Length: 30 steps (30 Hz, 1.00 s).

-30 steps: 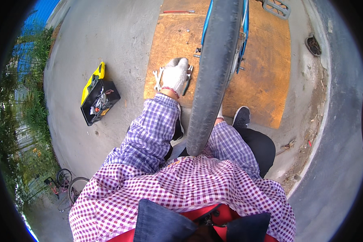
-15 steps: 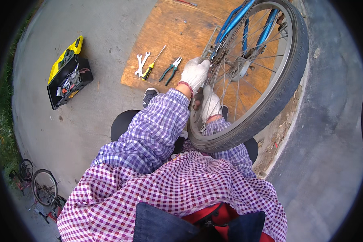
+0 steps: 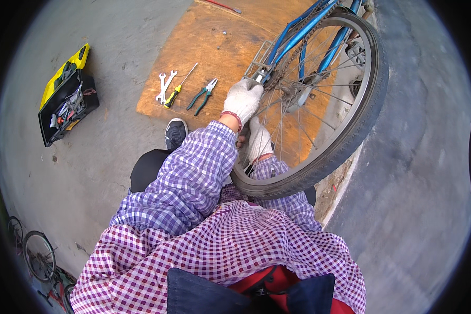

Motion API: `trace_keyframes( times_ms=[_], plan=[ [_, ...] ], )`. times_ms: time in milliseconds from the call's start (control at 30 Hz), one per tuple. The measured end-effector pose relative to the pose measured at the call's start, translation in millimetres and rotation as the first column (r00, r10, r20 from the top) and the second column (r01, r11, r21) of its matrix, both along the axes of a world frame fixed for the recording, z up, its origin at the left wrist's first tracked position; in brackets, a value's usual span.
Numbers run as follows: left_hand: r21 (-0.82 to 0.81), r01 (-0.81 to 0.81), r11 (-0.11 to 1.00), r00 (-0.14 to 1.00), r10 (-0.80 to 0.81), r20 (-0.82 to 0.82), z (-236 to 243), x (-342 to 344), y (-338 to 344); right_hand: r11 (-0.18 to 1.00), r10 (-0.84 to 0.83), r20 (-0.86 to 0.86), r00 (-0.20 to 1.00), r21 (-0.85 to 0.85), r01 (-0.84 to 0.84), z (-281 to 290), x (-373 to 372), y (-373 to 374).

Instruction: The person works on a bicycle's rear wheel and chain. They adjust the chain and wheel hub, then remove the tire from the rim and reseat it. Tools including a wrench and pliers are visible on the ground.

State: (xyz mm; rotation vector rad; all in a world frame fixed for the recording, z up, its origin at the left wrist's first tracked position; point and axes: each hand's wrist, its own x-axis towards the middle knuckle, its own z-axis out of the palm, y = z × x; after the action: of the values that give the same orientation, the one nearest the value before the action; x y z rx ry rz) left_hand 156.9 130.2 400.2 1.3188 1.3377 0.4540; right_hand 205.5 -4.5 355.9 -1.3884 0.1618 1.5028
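A blue bicycle frame (image 3: 301, 35) reaches in from the top right, its tyred wheel (image 3: 369, 125) tilted towards me and its chain (image 3: 304, 48) beside the spokes. My left hand (image 3: 243, 98), in a white knitted glove, is closed at the frame's near end, by a silver metal bracket (image 3: 257, 67); what lies inside its fingers is hidden. Just below, my right hand (image 3: 259, 140), gloved too, is seen through the spokes with its arm passing behind the rim. Its bare fingertips look curled; spokes and my left hand hide what they hold.
On the wooden board (image 3: 193, 39) lie two wrenches (image 3: 165, 86), a yellow-black screwdriver (image 3: 176, 93), pliers (image 3: 202, 97) and a red rod-like tool (image 3: 222, 6). An open black toolbox (image 3: 70, 107) with a yellow lid stands left. Another bicycle (image 3: 40, 256) is at lower left.
The whole view has shifted, so board, tools and toolbox appear further left. Both hands keep their places at the bicycle's near end; the wheel sits slightly further left in view.
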Motion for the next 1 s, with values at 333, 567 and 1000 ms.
trace_keyframes(
  times_ms=[333,567,1000],
  plan=[
    [0.061,-0.038,0.997,0.999,0.035,0.037,-6,-3,7,0.996,0.028,0.020,0.999,0.080,-0.030,7,-1,4],
    [0.066,-0.073,0.995,0.994,0.067,0.081,1,2,9,0.999,0.017,0.035,0.999,0.044,-0.019,14,4,9],
    [0.150,-0.084,0.985,0.995,0.076,0.059,-2,-18,10,0.999,-0.005,0.025,1.000,0.036,0.005,-1,-20,10]
  ],
)
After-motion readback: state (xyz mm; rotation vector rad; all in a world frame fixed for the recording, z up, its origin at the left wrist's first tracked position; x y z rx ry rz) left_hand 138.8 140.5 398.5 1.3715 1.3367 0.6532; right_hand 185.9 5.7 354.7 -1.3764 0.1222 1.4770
